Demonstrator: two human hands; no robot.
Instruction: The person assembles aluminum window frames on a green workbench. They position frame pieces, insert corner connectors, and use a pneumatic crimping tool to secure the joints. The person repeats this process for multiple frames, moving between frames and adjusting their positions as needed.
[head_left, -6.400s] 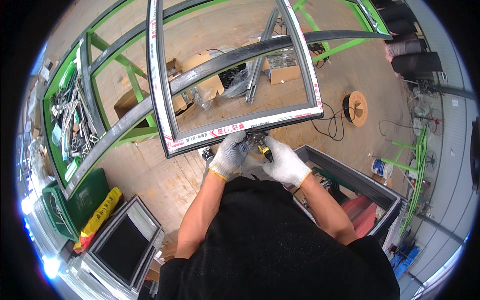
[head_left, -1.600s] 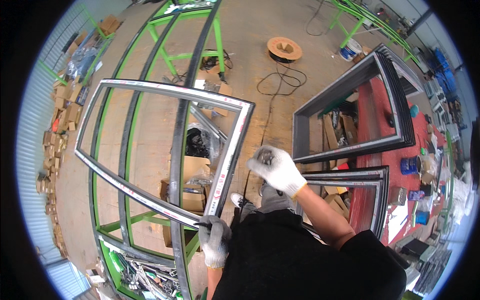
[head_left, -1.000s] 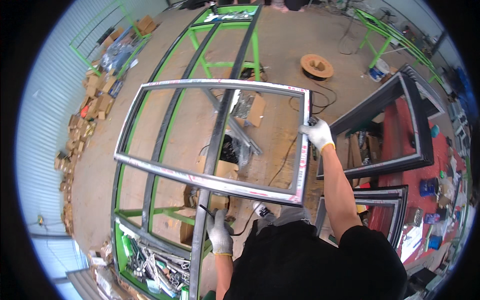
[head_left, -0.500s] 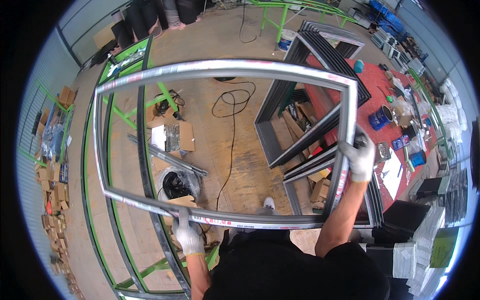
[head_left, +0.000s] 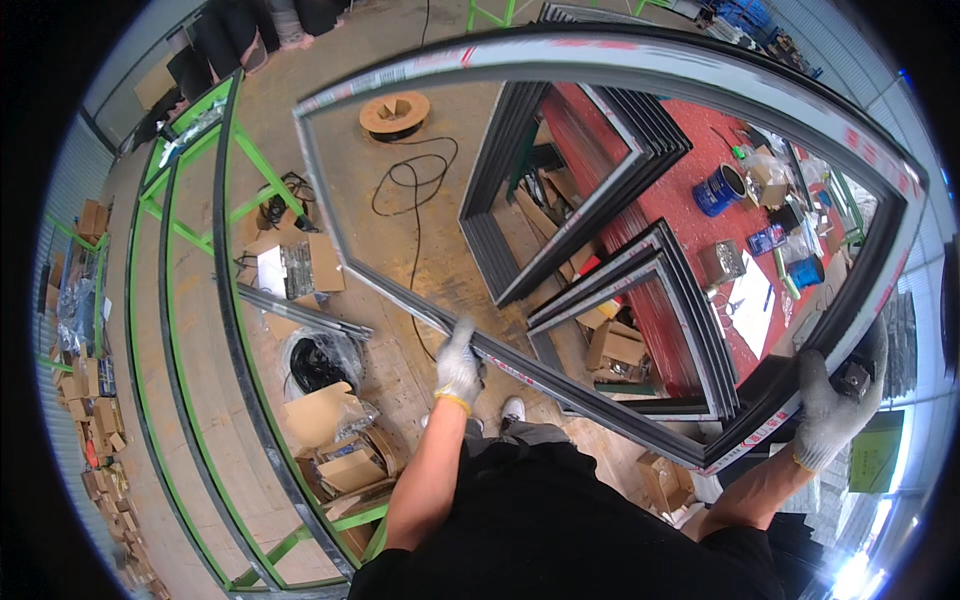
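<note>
A large rectangular window frame (head_left: 400,298), dark with pale film and red print along its bars, is held up tilted in front of me. My left hand (head_left: 459,368), in a pale knit glove, is closed round its near long bar. At the right end, my gloved right hand (head_left: 842,405) grips the frame's short bar near the lower corner. Through the opening I see a stack of similar dark frames (head_left: 655,140) leaning on a red-topped table (head_left: 600,170). More frames (head_left: 690,310) lean closer to me.
A long green rack with dark rails (head_left: 235,270) stands on the left. On the floor are a cable reel (head_left: 394,114), a loose black cable (head_left: 415,185), an open carton (head_left: 325,262) and a bag of black coil (head_left: 318,362). The table holds a blue bucket (head_left: 718,190) and papers (head_left: 748,305).
The window frame has swung to the right, away from above the green rack, and turned at an angle. Both hands have moved right with it, still holding it.
</note>
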